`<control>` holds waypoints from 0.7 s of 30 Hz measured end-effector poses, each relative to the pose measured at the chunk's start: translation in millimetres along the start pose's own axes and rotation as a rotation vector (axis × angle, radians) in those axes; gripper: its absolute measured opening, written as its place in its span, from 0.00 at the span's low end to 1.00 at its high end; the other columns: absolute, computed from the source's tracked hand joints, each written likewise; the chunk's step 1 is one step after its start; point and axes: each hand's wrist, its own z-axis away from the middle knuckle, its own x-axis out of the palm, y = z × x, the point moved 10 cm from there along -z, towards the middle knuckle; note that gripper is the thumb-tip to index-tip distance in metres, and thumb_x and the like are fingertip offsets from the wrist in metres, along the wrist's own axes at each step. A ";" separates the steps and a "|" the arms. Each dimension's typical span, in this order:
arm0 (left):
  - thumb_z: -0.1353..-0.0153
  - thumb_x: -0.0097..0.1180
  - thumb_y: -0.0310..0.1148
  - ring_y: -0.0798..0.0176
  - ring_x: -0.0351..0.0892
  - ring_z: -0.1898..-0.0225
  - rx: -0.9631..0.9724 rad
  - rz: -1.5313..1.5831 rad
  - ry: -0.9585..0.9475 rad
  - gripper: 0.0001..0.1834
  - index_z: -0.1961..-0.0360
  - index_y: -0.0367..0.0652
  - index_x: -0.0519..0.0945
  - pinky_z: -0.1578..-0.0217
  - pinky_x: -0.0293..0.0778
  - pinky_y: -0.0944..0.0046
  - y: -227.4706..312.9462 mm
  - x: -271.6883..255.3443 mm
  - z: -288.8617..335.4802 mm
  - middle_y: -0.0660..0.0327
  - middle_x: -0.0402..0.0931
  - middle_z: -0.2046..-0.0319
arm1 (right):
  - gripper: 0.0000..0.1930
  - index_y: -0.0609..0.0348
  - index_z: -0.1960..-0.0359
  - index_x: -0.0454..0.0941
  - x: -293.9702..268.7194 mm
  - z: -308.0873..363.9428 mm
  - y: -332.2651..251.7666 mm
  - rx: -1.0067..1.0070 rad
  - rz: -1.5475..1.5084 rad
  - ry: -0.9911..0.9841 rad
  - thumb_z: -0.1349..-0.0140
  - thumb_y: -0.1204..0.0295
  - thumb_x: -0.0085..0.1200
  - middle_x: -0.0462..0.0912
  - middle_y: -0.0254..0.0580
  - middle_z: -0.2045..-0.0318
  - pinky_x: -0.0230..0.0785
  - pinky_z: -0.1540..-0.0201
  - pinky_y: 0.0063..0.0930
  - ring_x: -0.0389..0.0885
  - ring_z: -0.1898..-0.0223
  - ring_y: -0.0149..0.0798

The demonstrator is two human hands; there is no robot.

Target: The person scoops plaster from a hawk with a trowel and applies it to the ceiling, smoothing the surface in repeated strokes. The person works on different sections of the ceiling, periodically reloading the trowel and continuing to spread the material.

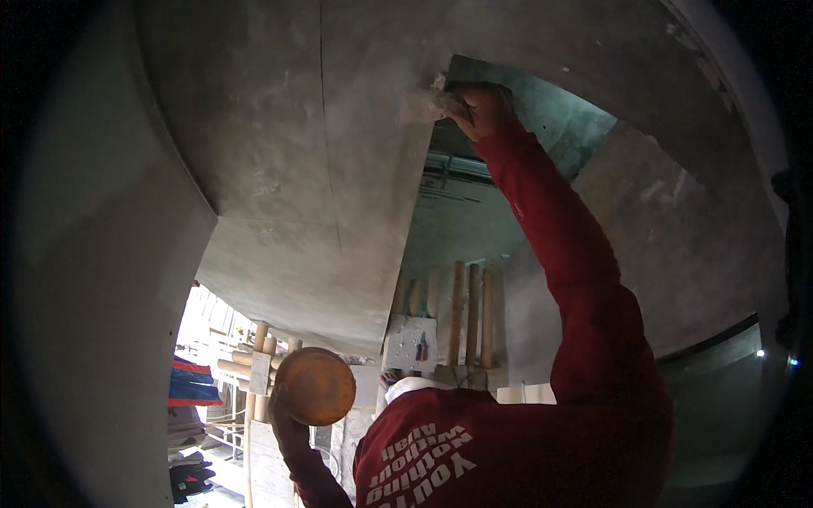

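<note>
My right hand (pixel 484 112) is raised high, with its red-sleeved arm stretched up. Its fingers are closed at the edge of a grey panel (pixel 279 152), beside a long gap (pixel 550 114). A pale, blurred clump (pixel 430 103) that looks like wet plaster shows at the fingertips; what the fingers grip is unclear. Low on the left, my left hand (pixel 286 423) supports a round orange bowl (pixel 322 386). Its fingers lie around the bowl's near left side, partly hidden. What the bowl contains cannot be made out.
Several round wooden poles (pixel 472 313) show below the gap. More poles (pixel 258 364) stand at the lower left, near bright daylight. Blue cloth with red edging (pixel 193 385) hangs there. A smooth pale wall (pixel 93 254) curves along the left; another grey panel (pixel 660 229) lies right of the gap.
</note>
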 end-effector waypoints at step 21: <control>0.29 0.52 0.47 0.49 0.80 0.45 -0.442 0.304 0.043 0.27 0.40 0.34 0.76 0.46 0.77 0.49 -16.6 1.4 -0.5 0.47 0.79 0.45 | 0.17 0.49 0.60 0.88 34.8 14.5 69.1 0.303 -0.183 -0.062 0.30 0.53 0.52 0.87 0.45 0.71 0.77 0.59 0.38 0.87 0.67 0.49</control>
